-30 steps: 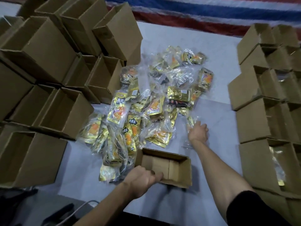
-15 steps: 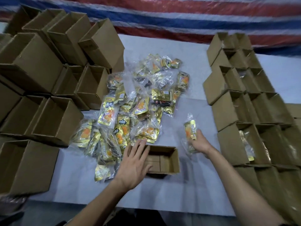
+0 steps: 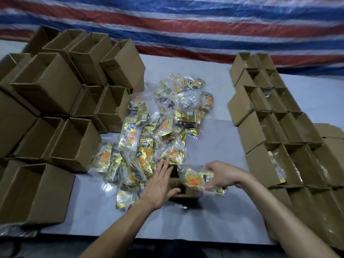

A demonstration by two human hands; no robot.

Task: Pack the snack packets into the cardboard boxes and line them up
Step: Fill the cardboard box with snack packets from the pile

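A heap of gold and orange snack packets [image 3: 158, 131] in clear wrap lies in the middle of the white table [image 3: 214, 146]. A small open cardboard box [image 3: 178, 189] stands in front of the heap, mostly hidden by my hands. My left hand [image 3: 160, 187] lies flat with straight fingers against the box's left side. My right hand [image 3: 223, 174] grips one snack packet [image 3: 197, 176] and holds it over the box's opening.
Empty open boxes [image 3: 74, 142] are stacked at the left. At the right, lined-up boxes [image 3: 275, 138] stand in rows, some with packets inside. A red, white and blue striped tarp [image 3: 186, 25] hangs behind the table. Bare table shows in front of the small box.
My right hand has carried the packet leftward from the table to above the small box. My left hand has stayed at the box's left side. The camera view has tilted up.
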